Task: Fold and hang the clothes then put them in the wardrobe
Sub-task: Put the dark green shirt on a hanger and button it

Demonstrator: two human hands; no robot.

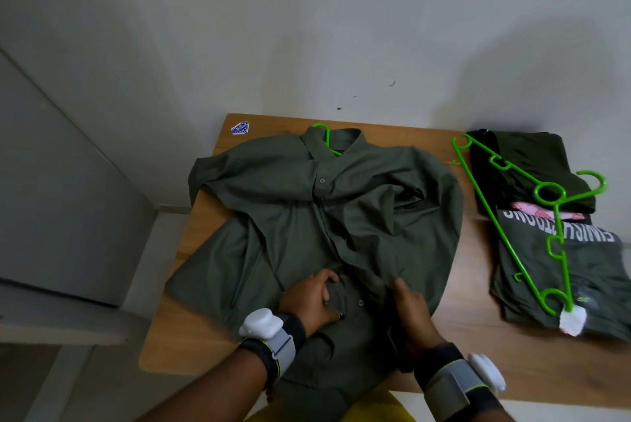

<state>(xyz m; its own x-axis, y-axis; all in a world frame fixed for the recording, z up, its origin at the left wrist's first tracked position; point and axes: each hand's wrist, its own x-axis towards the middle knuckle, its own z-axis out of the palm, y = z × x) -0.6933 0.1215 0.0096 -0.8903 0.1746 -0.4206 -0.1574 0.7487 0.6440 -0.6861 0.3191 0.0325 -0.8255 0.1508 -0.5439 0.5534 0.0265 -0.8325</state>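
Green shirt (341,216), on a hanger (328,141), lies across the counter (478,336). Left hand (314,298) pinches its near front edge; right hand (409,309) meets the cloth, grip hidden. Likely buttoning; next, align the edges.

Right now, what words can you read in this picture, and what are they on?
"FINISH STRONG": white letters, upside down, on the folded grey tee; a hanger crosses some of them.
Blue sticker on the table: print too small to read.
Small green logo on the tee: too blurred to read.
Shirt: no words show.
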